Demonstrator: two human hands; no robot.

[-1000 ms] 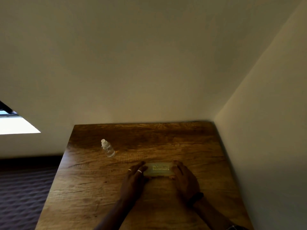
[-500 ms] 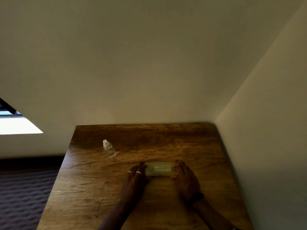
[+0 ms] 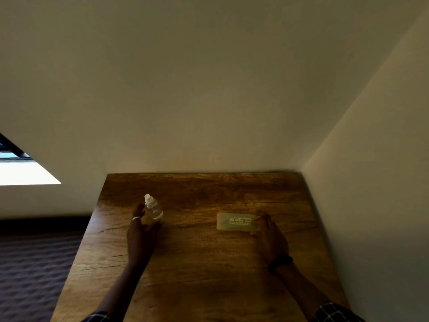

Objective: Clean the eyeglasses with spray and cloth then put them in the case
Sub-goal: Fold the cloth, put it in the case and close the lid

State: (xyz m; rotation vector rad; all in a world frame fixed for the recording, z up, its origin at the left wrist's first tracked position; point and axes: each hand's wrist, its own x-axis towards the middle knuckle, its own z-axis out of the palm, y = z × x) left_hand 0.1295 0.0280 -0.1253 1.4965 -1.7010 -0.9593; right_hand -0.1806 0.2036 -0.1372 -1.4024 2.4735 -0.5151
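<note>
At the far left a bright window [image 3: 25,173] meets a dark patterned floor [image 3: 34,270] beside the wooden table [image 3: 199,270], which sits in the corner of two plain walls.

On the left part of the table stands a small clear spray bottle [image 3: 153,208] with a white cap, leaning a little, its cap toward the far left. Its contents cannot be made out; it looks see-through. The left hand [image 3: 141,231] is at the bottle, fingers [image 3: 138,210] with a ring curled up along its left side and the thumb near its base on the near side. Whether they are actually gripping it or only touching cannot be told.

To the right, well apart from the bottle, lies a flat pale rectangular case [image 3: 234,221] with yellow print on top, its long axis running left to right across the table. It looks closed, and what is in it is hidden. The right hand [image 3: 270,238], with a dark band at the wrist, rests at the case's right end, fingers [image 3: 261,216] loosely spread against that edge rather than wrapped round it.

No eyeglasses or cloth show anywhere.
</note>
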